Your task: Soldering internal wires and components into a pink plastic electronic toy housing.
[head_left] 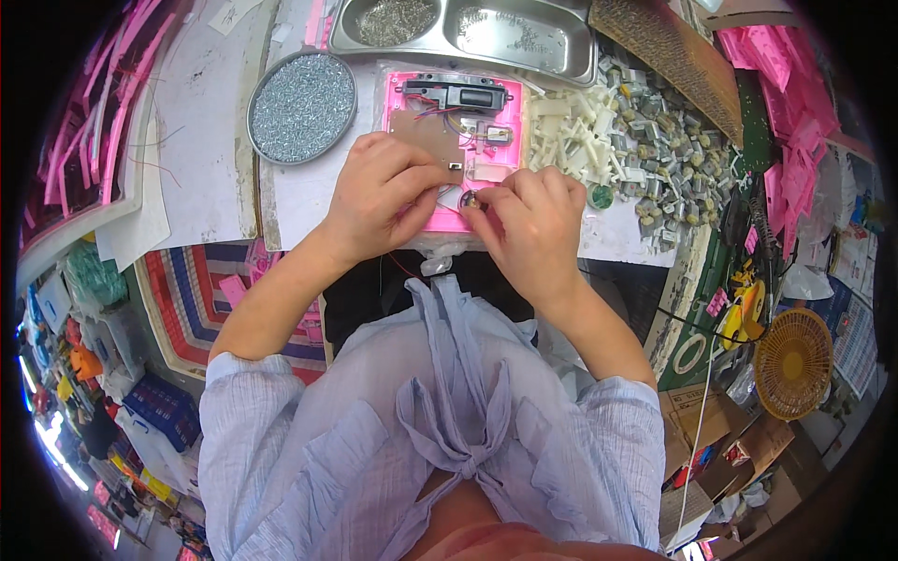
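Observation:
A pink plastic housing (449,222) lies face up on the work table in front of me. Across its far end sits a long black part (465,96), with thin coloured wires below it. A brown board (426,136) covers the housing's left side, and a small silver motor (499,136) is at the right. My left hand (388,192) rests over the board's near edge, fingers pinched together; what they hold, if anything, is hidden. With thumb and forefinger, my right hand (533,220) pinches a small round metal part (470,199) near the housing's near end.
A round dish of small silver screws (302,107) stands at the left. Behind is a steel tray (430,45) with small metal pieces. White plastic parts (571,131) and a heap of small motors (678,168) lie at the right. Pink housings (786,84) are stacked farther right.

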The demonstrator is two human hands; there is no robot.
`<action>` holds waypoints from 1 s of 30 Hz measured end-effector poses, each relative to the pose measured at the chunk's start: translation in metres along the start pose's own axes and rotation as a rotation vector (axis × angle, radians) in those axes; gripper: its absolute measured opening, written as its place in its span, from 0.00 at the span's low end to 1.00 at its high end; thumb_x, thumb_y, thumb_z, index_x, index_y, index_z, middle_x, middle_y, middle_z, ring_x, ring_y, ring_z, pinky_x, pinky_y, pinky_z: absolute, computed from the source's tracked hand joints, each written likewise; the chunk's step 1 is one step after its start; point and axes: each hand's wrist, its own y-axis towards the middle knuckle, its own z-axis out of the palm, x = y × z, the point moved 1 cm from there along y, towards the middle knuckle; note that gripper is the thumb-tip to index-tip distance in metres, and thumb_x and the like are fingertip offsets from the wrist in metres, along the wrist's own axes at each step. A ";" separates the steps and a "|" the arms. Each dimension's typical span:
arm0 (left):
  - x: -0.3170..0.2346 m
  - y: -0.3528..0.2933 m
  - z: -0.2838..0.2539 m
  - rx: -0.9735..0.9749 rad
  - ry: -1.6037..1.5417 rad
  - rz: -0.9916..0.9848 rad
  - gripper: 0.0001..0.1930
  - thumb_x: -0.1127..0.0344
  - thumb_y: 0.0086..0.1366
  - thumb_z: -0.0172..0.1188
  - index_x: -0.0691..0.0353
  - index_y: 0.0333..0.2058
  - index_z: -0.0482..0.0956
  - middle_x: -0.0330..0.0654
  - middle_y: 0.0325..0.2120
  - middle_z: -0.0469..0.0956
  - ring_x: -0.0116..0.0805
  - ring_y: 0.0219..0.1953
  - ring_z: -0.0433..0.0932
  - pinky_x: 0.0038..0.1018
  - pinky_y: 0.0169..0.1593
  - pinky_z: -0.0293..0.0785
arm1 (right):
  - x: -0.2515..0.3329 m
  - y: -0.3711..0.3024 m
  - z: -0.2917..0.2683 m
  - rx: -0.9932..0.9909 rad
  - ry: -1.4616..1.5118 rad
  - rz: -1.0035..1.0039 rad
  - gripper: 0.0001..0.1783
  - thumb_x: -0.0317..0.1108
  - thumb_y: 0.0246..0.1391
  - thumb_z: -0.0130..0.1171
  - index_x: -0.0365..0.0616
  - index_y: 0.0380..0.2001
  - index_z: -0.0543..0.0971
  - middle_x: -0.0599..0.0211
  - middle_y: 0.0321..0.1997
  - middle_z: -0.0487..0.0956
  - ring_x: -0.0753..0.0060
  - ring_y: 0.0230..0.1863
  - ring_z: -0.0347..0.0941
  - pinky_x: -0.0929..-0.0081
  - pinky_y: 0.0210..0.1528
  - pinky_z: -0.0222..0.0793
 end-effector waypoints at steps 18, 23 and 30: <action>0.001 0.009 0.002 0.198 0.114 0.111 0.15 0.65 0.55 0.67 0.51 0.44 0.83 0.34 0.40 0.76 0.36 0.41 0.75 0.40 0.53 0.67 | -0.005 0.004 -0.002 0.107 0.056 -0.068 0.09 0.32 0.46 0.70 0.46 0.32 0.82 0.69 0.32 0.74 0.62 0.39 0.70 0.60 0.44 0.59; 0.001 0.006 0.000 0.180 0.194 0.109 0.17 0.65 0.54 0.68 0.50 0.45 0.84 0.34 0.38 0.76 0.35 0.41 0.75 0.40 0.56 0.66 | -0.032 0.012 -0.007 -0.090 0.146 0.028 0.08 0.34 0.47 0.71 0.48 0.29 0.82 0.70 0.29 0.76 0.62 0.36 0.71 0.63 0.41 0.60; 0.001 0.011 0.004 0.130 0.134 0.086 0.18 0.68 0.52 0.68 0.52 0.45 0.84 0.34 0.35 0.76 0.34 0.39 0.75 0.38 0.54 0.64 | -0.045 0.048 0.001 0.044 -0.001 0.260 0.11 0.41 0.46 0.71 0.47 0.24 0.82 0.67 0.25 0.79 0.57 0.33 0.75 0.59 0.39 0.65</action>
